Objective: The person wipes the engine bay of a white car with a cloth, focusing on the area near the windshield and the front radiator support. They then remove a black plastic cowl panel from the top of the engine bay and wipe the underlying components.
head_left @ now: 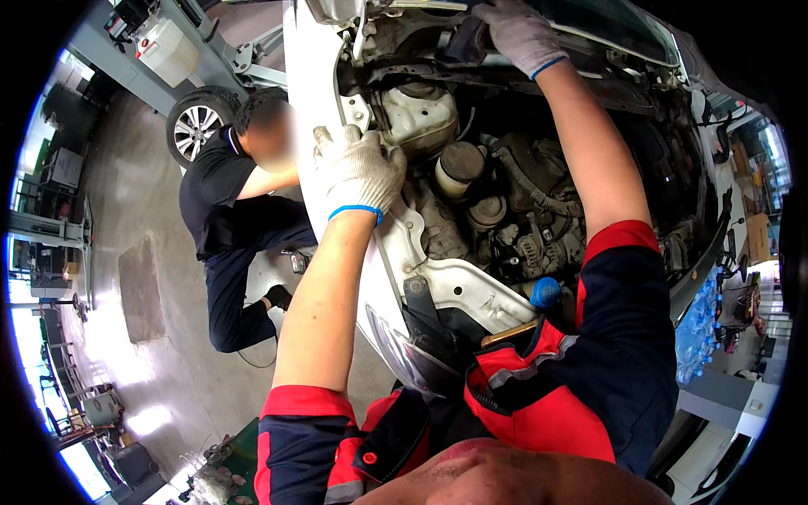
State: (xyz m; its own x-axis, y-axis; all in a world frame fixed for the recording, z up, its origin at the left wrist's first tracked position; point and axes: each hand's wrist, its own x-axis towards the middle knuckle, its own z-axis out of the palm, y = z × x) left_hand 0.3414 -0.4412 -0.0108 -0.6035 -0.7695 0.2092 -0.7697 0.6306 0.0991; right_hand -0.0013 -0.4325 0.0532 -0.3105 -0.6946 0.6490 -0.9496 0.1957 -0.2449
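while our left hand (358,168) lay on the white fender (313,67), its grip loosely spread, probably to steady our lean, our right hand (522,40) was at the rear of the engine bay (480,299). there it lay over a dark, blocky part (465,40); whether that grip had closed around it, we could not tell.

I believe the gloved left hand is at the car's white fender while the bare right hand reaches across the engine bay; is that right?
Not quite: the head view shows the right hand gloved too, like the left hand at the white fender.
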